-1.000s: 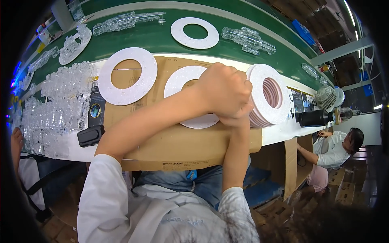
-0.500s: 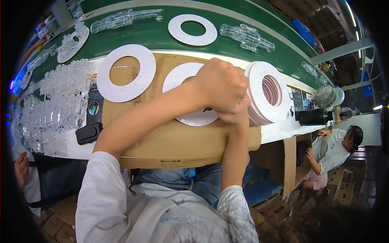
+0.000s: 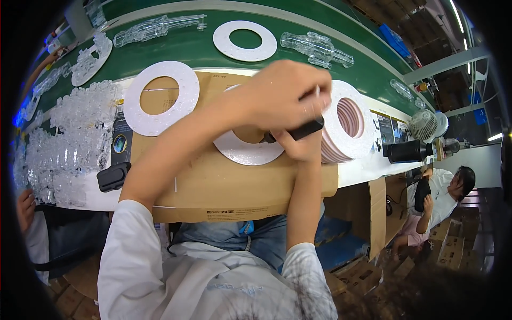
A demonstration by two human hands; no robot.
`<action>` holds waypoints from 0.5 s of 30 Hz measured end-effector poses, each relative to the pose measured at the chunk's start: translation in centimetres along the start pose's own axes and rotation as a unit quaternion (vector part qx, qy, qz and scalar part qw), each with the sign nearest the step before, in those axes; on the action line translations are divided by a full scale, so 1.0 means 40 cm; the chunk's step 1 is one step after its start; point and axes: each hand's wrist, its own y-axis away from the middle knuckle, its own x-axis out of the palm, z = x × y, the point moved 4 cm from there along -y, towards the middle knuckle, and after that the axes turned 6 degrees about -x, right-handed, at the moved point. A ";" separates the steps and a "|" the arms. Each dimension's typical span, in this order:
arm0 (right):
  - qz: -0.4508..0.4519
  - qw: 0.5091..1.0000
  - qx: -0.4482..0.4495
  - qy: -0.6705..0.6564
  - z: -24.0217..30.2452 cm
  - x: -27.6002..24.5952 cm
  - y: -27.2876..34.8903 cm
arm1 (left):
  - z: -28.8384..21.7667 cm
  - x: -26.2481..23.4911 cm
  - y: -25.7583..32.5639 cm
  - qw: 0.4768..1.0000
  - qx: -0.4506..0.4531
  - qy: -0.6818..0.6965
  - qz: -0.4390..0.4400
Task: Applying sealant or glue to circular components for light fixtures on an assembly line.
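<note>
— Largest first?
— Long green desk (image 3: 202,50) carrying clear plastic parts. Nearer, flat brown cardboard box (image 3: 213,184), closed, contents hidden, serving as a work surface.
— On the box?
— Two flat white foam rings: one (image 3: 160,96) lying free at left, another (image 3: 248,152) under both hands. Stack of white rings (image 3: 349,120) just beside, at right.
— Hands?
— Left hand (image 3: 282,93) curled shut above. Right hand (image 3: 298,146) clamped on slim black tool (image 3: 298,130), over the ring.

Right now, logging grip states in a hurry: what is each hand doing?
Left hand: closed, fingers curled over the black tool.
Right hand: closed on the same black tool from below.
</note>
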 end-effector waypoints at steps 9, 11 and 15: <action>0.000 0.990 0.064 -0.123 -0.027 -0.035 0.022 | 0.179 -0.031 0.022 0.842 -0.176 -0.478 0.179; -0.013 0.989 0.074 -0.126 -0.026 -0.033 0.022 | 0.198 -0.016 0.032 0.827 -0.220 -0.470 0.216; -0.047 0.985 0.017 -0.165 -0.025 -0.029 0.001 | 0.247 -0.001 0.061 0.791 -0.265 -0.476 0.278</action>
